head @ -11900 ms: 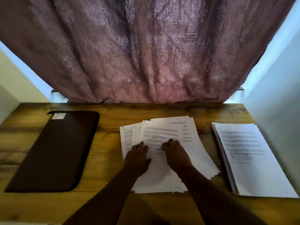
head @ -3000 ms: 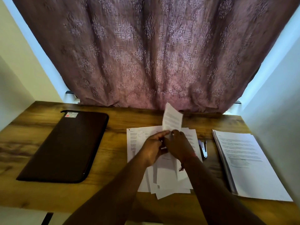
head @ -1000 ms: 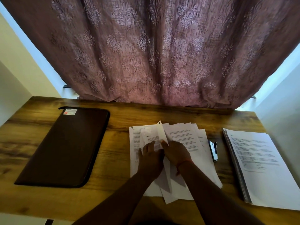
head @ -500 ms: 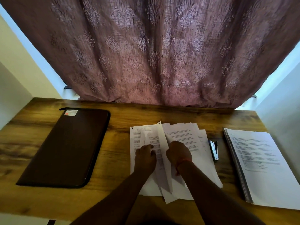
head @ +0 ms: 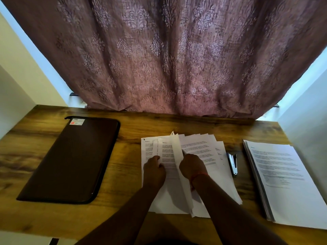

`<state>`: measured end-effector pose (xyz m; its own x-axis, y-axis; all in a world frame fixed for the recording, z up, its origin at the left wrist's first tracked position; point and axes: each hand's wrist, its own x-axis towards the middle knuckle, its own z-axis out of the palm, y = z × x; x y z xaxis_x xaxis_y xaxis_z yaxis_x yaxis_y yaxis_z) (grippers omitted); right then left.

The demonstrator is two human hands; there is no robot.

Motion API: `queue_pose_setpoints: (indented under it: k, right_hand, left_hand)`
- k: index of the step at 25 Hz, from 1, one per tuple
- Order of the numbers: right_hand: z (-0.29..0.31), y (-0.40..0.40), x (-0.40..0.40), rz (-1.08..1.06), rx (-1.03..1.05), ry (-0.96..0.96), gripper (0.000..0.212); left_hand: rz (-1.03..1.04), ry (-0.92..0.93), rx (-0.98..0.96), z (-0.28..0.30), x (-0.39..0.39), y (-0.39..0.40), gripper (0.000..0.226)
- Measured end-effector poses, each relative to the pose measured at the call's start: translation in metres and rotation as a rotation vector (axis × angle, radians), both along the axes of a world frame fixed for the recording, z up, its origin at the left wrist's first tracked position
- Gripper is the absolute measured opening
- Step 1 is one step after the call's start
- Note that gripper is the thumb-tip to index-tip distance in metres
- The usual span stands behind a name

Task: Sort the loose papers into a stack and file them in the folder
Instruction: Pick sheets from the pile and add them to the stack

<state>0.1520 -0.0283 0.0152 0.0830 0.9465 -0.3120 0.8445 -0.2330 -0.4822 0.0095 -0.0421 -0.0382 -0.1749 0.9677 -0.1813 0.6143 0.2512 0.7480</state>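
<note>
Two hands work in the lower middle of the frame, over a fan of loose white printed papers (head: 198,149) that lies spread on the brown wooden surface (head: 127,167). The left hand (head: 154,171) rests on the left sheets of the fan; its fingers are curled down onto the paper, and I cannot tell whether they pinch a sheet or only press it. The right hand (head: 192,167) has its fingers bent under one raised white sheet (head: 177,152), which stands on its edge between the two hands and is tilted to the left. This hand seems to hold that sheet from below, though the fingertips are hidden behind it. A thin red thread (head: 198,176) goes around the right wrist.

At the left of the frame lies the dark brown zipped folder (head: 70,160), closed and flat, with a small red and white label (head: 76,121) at its upper corner. It is well apart from the loose papers. At the right of the frame there is a neat thick stack of white printed papers (head: 283,183), near the right edge of the surface. Between this stack and the fan lies a small black and silver stapler (head: 233,163), just beside the right sheets of the fan. Behind the surface, in the upper part of the frame, hangs a mauve patterned curtain (head: 168,59).
</note>
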Motion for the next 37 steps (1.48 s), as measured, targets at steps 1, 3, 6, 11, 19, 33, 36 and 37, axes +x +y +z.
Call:
queue_pose_setpoints:
  k: [1,3,6,11,19,33,36,37]
  right_hand:
    - [0.0,0.0,0.0,0.008,0.002,-0.003,0.042]
    - [0.001,0.0,-0.002,0.022,0.001,-0.008,0.041]
    - [0.002,-0.001,-0.002,0.028,0.003,-0.018,0.041]
    - [0.003,-0.003,-0.002,0.03,-0.004,-0.014,0.044]
    - [0.009,-0.004,0.0,0.052,0.003,-0.179,0.033]
    - [0.06,0.018,0.022,0.119,-0.411,0.067,0.04]
    - [0.054,0.016,0.032,0.094,-0.172,-0.061,0.026]
    - [0.053,0.012,0.035,0.049,-0.103,-0.069,0.025]
  left_hand:
    - [0.023,0.047,-0.014,-0.004,-0.002,0.003,0.028]
    - [0.062,0.04,-0.064,0.0,-0.004,0.005,0.033]
    - [0.061,0.046,-0.079,0.005,-0.005,0.006,0.035]
    - [0.026,0.027,-0.117,0.0,-0.005,0.005,0.035]
    - [-0.039,0.126,-0.056,0.024,0.003,-0.003,0.024]
    - [0.143,-0.182,0.58,0.127,-0.041,-0.009,0.012]
    - [0.065,-0.36,0.669,0.149,-0.035,-0.02,0.011]
    - [0.065,-0.444,0.672,0.153,-0.031,-0.023,0.012]
